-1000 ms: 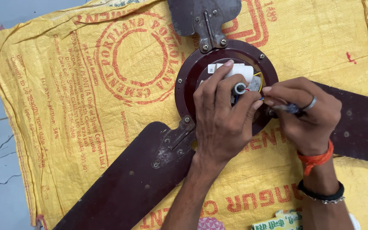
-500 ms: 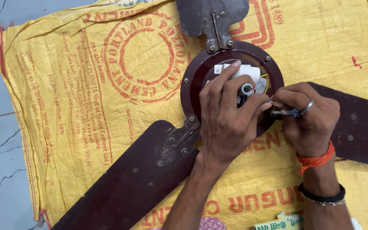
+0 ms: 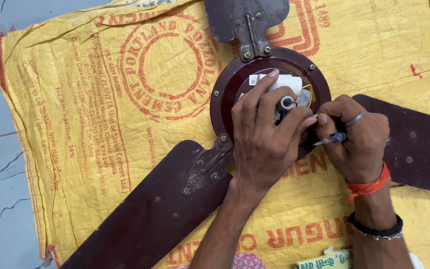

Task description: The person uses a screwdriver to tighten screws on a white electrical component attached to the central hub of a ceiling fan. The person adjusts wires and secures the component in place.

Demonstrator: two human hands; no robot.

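Seen from above: a dark brown ceiling fan (image 3: 269,89) lying flat on a yellow printed sack (image 3: 100,99) spread over a pale tiled floor (image 3: 1,199), its round motor housing the centre of the scene. Spread across the lower half of that housing, the left hand (image 3: 262,139), fingers splayed and pressing down, index fingertip resting against a white block-shaped part (image 3: 287,80) in the open middle, gripping nothing. Just right of the housing, touching the left thumb, the right hand (image 3: 357,139), fingers closed around a slim tool (image 3: 330,139) with a dark blue handle and a pale shaft, apparently a small screwdriver, tip hidden under the left thumb. Between the two hands, at the hub, a short metal shaft (image 3: 287,102) ringed by red, blue and yellow wires (image 3: 308,89). Fanning out from the housing, three blades: one toward lower left (image 3: 145,219), one to the right (image 3: 419,144) under the right wrist, one cut off at the top edge (image 3: 235,17). By the look of it, wiring work at the hub, mid-step: housing steadied, tool tip brought to the wires. Needed next, in all likelihood: a steady left hand and a fine, precise placement of the tool tip among tightly packed wires.
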